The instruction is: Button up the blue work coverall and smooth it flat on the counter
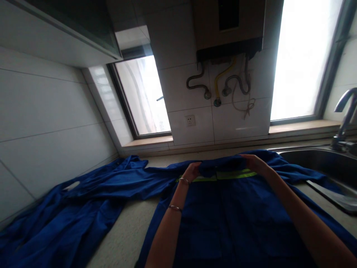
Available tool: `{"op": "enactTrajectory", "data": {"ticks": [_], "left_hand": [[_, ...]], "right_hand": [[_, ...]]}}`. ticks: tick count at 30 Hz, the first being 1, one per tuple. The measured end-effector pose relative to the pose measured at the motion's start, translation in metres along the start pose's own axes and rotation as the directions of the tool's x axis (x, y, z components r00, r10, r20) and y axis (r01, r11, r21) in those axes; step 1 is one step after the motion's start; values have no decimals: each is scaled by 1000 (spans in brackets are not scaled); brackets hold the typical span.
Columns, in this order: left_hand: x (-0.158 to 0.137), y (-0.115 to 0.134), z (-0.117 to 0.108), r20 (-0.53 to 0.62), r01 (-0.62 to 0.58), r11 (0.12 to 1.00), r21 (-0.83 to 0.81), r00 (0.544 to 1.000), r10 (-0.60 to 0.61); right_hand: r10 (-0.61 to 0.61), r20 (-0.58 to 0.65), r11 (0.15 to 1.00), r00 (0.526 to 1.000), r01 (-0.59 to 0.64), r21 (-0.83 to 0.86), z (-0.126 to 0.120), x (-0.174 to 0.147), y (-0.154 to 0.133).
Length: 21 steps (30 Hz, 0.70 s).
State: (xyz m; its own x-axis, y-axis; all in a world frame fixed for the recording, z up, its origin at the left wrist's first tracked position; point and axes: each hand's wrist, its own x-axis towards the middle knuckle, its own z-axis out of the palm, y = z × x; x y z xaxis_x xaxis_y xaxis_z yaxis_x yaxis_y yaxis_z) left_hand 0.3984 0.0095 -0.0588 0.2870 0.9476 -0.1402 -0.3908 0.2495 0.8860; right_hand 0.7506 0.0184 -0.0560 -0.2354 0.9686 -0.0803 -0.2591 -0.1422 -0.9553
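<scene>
A blue work jacket (223,208) with yellow-green reflective strips lies spread over the counter in front of me. My left hand (192,171), with two bracelets on that arm, is closed on the jacket's upper edge near the collar. On the other side of the collar, my right hand (253,163) pinches the same edge. Folds of cloth partly hide the fingertips of both hands. One sleeve stretches right toward the sink. More blue clothing (92,208) lies crumpled at the left and meets the jacket's left side.
A metal sink (309,158) with a curved faucet (346,115) is at the right, a flat board (334,197) at its edge. The pale counter (128,227) runs along a tiled wall with a socket (190,120). A water heater (228,26) with pipes hangs above, between two windows.
</scene>
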Motion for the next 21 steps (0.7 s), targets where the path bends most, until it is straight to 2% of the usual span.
{"op": "enactTrajectory", "data": {"ticks": [3,5,7,10,12,14,16,18,21], "left_hand": [[0,3,2,-47,-74,995,-71,996,71],[0,3,2,-62,-140,983,-116,989,134],[1,2,2,-70,-202,964,-175,979,193],[3,-2,2,-78,-252,934,-254,968,239],[4,-5,3,-78,-259,922,-287,966,247],[5,-6,3,-76,-262,915,-306,965,251],[4,-6,2,-88,-279,903,-327,960,264],[2,-4,0,-88,-287,884,-369,958,274],[-4,-3,-4,-24,-210,872,-442,975,222]], "right_hand": [[-45,32,994,998,48,-100,-8,-9,-6],[-18,56,980,998,28,-195,-13,-16,-7],[86,112,950,990,-47,-307,-15,-24,-6],[284,194,866,939,-165,-472,-10,-31,-4],[331,237,836,913,-168,-522,-6,-32,-2],[295,253,857,921,-139,-496,-3,-31,-1],[214,213,910,953,-115,-397,-3,-28,-3],[115,145,968,983,-78,-238,-5,-25,-5],[-12,131,1000,991,11,13,-8,-18,-7]]}}
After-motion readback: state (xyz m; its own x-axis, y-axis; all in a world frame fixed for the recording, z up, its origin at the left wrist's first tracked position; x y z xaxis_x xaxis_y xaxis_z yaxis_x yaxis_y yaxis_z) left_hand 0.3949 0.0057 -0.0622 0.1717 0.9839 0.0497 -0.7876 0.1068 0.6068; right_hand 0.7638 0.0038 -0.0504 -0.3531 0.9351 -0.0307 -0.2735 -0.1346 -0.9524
